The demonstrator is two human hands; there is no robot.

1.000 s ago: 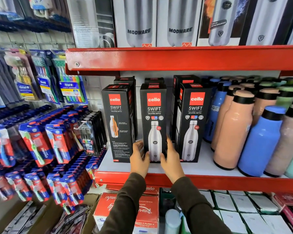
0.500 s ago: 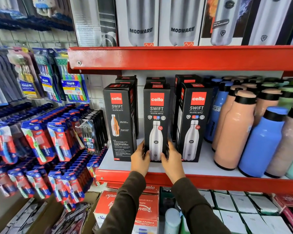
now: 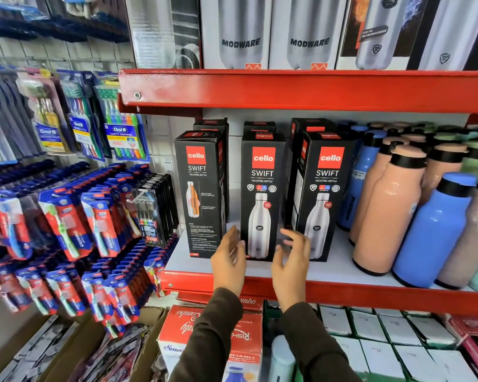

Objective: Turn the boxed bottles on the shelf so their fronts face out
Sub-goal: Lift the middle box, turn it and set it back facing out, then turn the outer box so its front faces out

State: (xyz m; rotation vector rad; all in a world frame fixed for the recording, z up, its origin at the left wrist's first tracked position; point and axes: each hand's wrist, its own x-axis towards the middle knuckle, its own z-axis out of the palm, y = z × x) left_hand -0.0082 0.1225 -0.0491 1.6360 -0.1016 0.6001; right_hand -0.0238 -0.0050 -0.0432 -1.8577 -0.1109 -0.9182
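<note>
Three black cello SWIFT bottle boxes stand in a front row on the white shelf [image 3: 331,267]. The middle box [image 3: 261,194] and the right box [image 3: 324,194] show a steel bottle on their fronts. The left box [image 3: 202,194] shows a side panel with text and a small orange bottle picture. My left hand [image 3: 229,259] hovers by the lower left edge of the middle box, fingers apart. My right hand [image 3: 291,256] is off the box's lower right corner, fingers spread and blurred. More black boxes stand behind the front row.
Loose peach, blue and green bottles [image 3: 389,205] crowd the shelf's right side. Toothbrush packs [image 3: 66,216] hang on the left wall. The red upper shelf [image 3: 301,89] carries MODWARE boxes. Cartons [image 3: 213,334] and white packs sit below the red shelf lip.
Both hands gripped the middle box's lower sides before; now they have come off it, fingers spread. The box stands front-out on the shelf.
</note>
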